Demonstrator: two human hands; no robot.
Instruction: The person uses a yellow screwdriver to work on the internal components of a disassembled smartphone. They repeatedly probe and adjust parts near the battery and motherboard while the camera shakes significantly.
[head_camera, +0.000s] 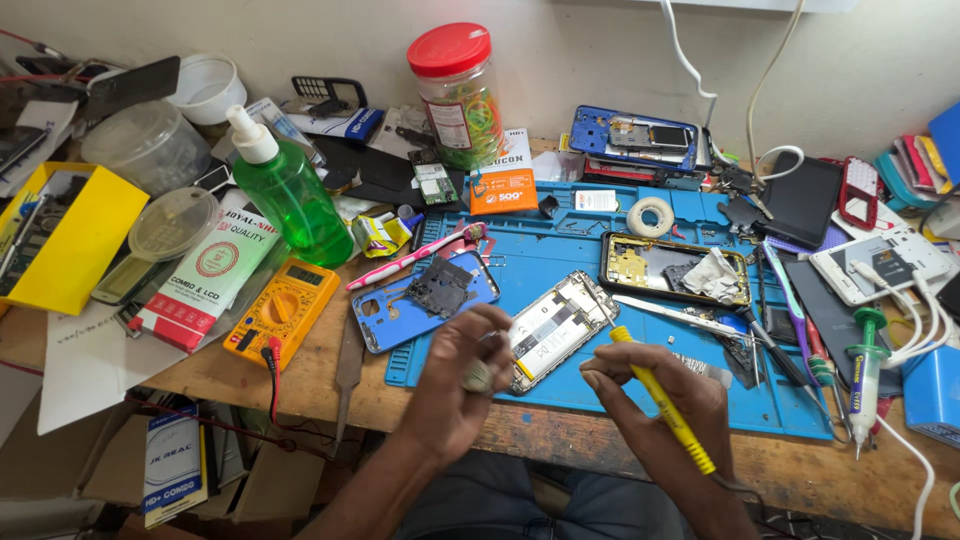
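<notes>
An opened phone (553, 330) with its battery and board showing lies on a blue work mat (560, 255). My left hand (462, 375) rests at the phone's left edge, curled around a small greyish object that is partly hidden. My right hand (655, 400) holds a yellow-handled soldering iron (662, 400) like a pen, its thin tip pointing at the phone's upper right edge.
A blue phone back cover (390, 310), a pink toothbrush (415, 257), a yellow multimeter (283, 310), a green spray bottle (285, 190) and a red-lidded jar (457, 95) crowd the left. A second opened phone (675, 268), tweezers (675, 315), screwdrivers and cables lie to the right.
</notes>
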